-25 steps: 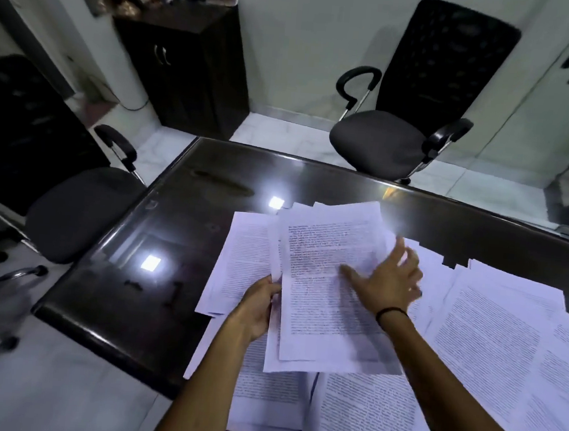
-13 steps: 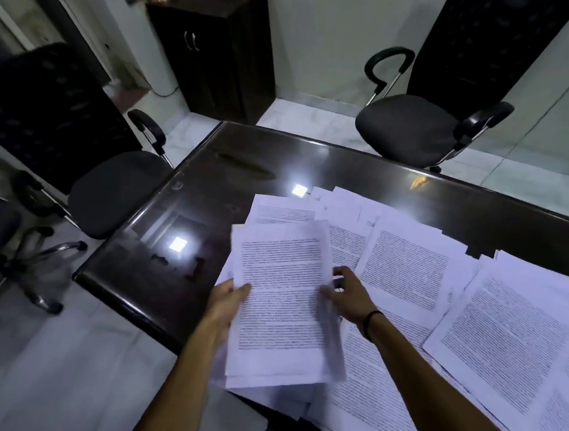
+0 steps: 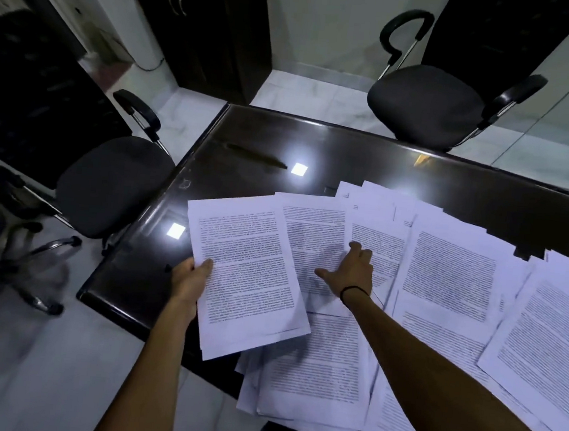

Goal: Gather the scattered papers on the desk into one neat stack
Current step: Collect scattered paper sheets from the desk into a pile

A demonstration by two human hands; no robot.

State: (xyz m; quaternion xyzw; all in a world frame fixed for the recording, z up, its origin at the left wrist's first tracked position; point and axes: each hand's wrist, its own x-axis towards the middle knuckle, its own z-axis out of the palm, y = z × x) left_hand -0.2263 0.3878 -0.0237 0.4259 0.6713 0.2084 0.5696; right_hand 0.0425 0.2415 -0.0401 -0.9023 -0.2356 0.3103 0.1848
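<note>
Printed white papers lie scattered over the dark glossy desk, overlapping each other from the middle to the right edge of view. My left hand grips a small bundle of sheets by its left edge, held over the desk's near left corner. My right hand, with a black band at the wrist, rests flat with fingers spread on a loose sheet just right of the bundle. More sheets hang over the near desk edge.
A black office chair stands beyond the desk's far side. Another black chair stands at the left. A dark wooden cabinet is against the back wall. The floor is pale tile.
My left hand has carried the bundle leftward, off the spread. My right hand has let go of the bundle and reached forward onto a loose sheet. The camera has dipped lower.
</note>
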